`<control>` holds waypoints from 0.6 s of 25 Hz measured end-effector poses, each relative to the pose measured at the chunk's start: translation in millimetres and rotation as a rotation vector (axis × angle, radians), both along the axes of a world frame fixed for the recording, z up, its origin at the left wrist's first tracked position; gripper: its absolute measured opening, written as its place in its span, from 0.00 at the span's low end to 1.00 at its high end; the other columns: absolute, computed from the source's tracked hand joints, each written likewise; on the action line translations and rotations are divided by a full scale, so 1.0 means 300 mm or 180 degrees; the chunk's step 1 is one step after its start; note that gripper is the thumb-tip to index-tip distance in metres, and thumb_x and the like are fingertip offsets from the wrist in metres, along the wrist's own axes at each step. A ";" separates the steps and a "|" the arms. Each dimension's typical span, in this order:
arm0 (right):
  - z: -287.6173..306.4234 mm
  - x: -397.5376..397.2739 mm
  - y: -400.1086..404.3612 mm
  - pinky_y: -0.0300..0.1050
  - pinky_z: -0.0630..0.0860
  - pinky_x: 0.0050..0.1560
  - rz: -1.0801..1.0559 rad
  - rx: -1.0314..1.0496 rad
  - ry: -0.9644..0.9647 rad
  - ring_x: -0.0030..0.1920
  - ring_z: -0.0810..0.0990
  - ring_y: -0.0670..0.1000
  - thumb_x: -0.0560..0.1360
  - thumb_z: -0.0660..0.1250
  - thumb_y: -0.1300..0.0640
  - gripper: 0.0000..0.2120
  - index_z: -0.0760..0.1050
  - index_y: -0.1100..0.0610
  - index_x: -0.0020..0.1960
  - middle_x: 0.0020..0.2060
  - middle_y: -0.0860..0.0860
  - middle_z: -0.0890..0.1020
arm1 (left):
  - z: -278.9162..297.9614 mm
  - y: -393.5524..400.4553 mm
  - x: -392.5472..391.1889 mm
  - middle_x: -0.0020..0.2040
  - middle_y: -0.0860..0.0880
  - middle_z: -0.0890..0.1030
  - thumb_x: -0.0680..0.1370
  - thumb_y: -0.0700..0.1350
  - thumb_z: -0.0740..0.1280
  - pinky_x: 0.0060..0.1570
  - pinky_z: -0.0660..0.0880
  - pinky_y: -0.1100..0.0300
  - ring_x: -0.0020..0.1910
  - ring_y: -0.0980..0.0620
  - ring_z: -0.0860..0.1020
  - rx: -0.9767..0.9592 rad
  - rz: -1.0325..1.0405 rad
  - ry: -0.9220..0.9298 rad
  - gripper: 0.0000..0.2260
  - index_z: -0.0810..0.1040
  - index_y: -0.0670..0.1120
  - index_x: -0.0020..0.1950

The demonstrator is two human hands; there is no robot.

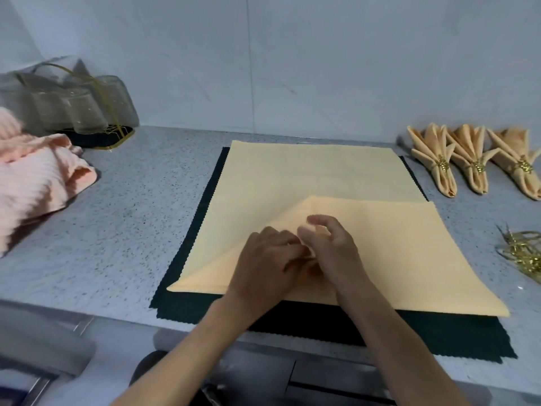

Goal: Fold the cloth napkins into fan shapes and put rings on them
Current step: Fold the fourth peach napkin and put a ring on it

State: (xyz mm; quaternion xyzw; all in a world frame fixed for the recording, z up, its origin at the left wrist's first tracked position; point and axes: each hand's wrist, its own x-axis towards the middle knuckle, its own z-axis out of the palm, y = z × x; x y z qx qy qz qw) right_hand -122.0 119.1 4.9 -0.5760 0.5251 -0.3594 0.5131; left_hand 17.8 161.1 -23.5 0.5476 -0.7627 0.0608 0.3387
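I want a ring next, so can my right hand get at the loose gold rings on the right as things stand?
Probably yes. The right hand lies on the napkin, and only bare counter separates it from the gold rings. It would first have to leave the fold.

- The place looks like a kitchen or a serving room where table things are made ready.
- A long speckled grey counter runs along a plain pale wall.
- Clear drinking glasses stand together in a gold wire holder at the back left.
- A pink ribbed towel lies in a heap on the left.
- Three folded napkins with gold rings sit in a row at the right.
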 end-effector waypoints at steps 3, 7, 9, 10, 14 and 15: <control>-0.004 -0.006 -0.011 0.37 0.74 0.43 0.0243 -0.0075 0.0628 0.45 0.80 0.47 0.73 0.67 0.63 0.10 0.84 0.51 0.42 0.42 0.48 0.84 | -0.048 0.074 0.028 0.50 0.56 0.83 0.75 0.48 0.67 0.43 0.67 0.57 0.46 0.50 0.78 0.0075 0.0011 -0.0050 0.08 0.84 0.51 0.51; -0.009 -0.007 -0.015 0.45 0.75 0.58 0.0396 -0.0134 0.1138 0.55 0.78 0.49 0.72 0.65 0.63 0.13 0.83 0.48 0.47 0.53 0.48 0.82 | -0.070 0.251 0.259 0.55 0.59 0.83 0.76 0.56 0.66 0.52 0.74 0.54 0.52 0.53 0.78 0.0309 0.0452 0.0311 0.13 0.86 0.51 0.51; -0.009 -0.010 -0.022 0.42 0.75 0.54 0.0715 -0.0143 0.1360 0.57 0.77 0.51 0.71 0.65 0.65 0.17 0.81 0.49 0.56 0.57 0.49 0.79 | -0.065 0.338 0.374 0.56 0.58 0.83 0.76 0.56 0.65 0.53 0.75 0.57 0.53 0.53 0.80 0.0434 0.0572 0.0392 0.14 0.86 0.51 0.52; -0.003 -0.017 -0.025 0.39 0.73 0.48 0.0829 -0.0140 0.1413 0.55 0.78 0.50 0.71 0.65 0.66 0.19 0.79 0.50 0.58 0.57 0.50 0.79 | -0.063 0.365 0.412 0.56 0.57 0.83 0.76 0.55 0.65 0.54 0.76 0.57 0.53 0.54 0.81 0.0471 0.0600 0.0429 0.14 0.86 0.50 0.53; 0.002 -0.048 -0.009 0.40 0.69 0.36 0.0794 -0.0266 0.1515 0.38 0.76 0.48 0.72 0.69 0.63 0.09 0.79 0.51 0.48 0.40 0.50 0.77 | -0.056 0.400 0.480 0.51 0.56 0.85 0.75 0.55 0.66 0.54 0.77 0.60 0.51 0.57 0.82 0.0453 0.0704 0.0494 0.15 0.86 0.48 0.53; -0.001 -0.059 -0.003 0.40 0.70 0.37 0.0790 -0.0277 0.1554 0.37 0.76 0.48 0.72 0.69 0.62 0.07 0.79 0.51 0.46 0.38 0.50 0.77 | -0.055 0.399 0.483 0.50 0.56 0.85 0.75 0.55 0.66 0.53 0.77 0.60 0.50 0.57 0.82 0.0435 0.0721 0.0514 0.15 0.86 0.47 0.52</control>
